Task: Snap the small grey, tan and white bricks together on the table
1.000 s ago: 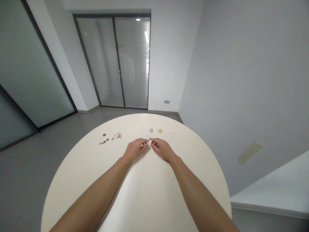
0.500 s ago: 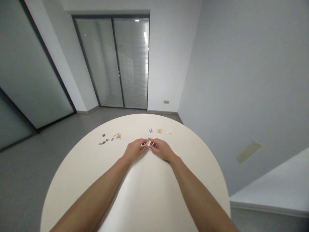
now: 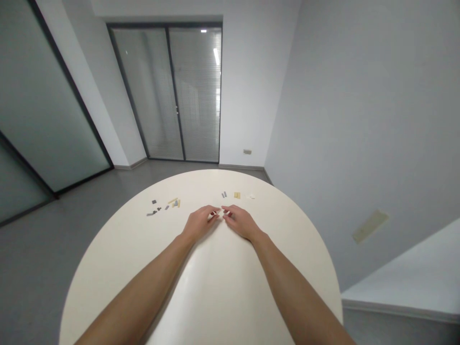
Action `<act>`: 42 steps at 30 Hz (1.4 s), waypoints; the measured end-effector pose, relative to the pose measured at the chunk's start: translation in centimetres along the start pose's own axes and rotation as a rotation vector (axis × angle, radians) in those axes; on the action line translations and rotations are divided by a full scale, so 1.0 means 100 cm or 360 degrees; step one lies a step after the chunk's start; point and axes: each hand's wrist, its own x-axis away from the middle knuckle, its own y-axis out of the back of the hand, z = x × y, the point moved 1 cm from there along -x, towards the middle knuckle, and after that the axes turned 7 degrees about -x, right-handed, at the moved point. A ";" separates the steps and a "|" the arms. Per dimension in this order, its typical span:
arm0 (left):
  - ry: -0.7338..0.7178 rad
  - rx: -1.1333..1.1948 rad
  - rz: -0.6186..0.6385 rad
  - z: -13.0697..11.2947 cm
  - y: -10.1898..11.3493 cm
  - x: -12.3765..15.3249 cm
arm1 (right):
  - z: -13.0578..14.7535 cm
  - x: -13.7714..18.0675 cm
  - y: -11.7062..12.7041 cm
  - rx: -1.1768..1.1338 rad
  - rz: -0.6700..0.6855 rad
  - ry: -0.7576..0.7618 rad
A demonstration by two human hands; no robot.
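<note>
My left hand (image 3: 200, 222) and my right hand (image 3: 240, 222) meet over the middle of the round table, thumbs and fingers curved toward each other. Between their fingertips is a small white piece (image 3: 220, 212), too pale and small to make out well; the fingers of both hands are closed about it. Just beyond my right hand lie two thin grey pieces (image 3: 224, 194), a yellow piece (image 3: 237, 195) and small white pieces (image 3: 252, 196). Farther left are several yellow and grey pieces (image 3: 176, 203).
The white round table (image 3: 215, 297) has a curved edge on all visible sides. At its left are a dark square piece (image 3: 154, 201), small black pieces (image 3: 157, 210) and a long grey piece (image 3: 150, 214). A grey wall (image 3: 359, 120) rises at the right.
The fingertips of my two hands have drawn slightly apart around the white piece. The loose pieces on the table lie as before.
</note>
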 end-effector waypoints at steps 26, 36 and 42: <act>0.0153 0.0042 0.0079 -0.004 0.002 0.000 | 0.009 -0.001 0.002 -0.0011 0.0093 0.0171; 0.0183 0.0030 0.0086 -0.004 0.003 0.000 | 0.009 0.000 0.003 -0.0010 0.0097 0.0167; 0.0194 0.0014 0.0067 -0.004 0.004 0.000 | 0.010 0.000 0.003 -0.0018 0.0112 0.0142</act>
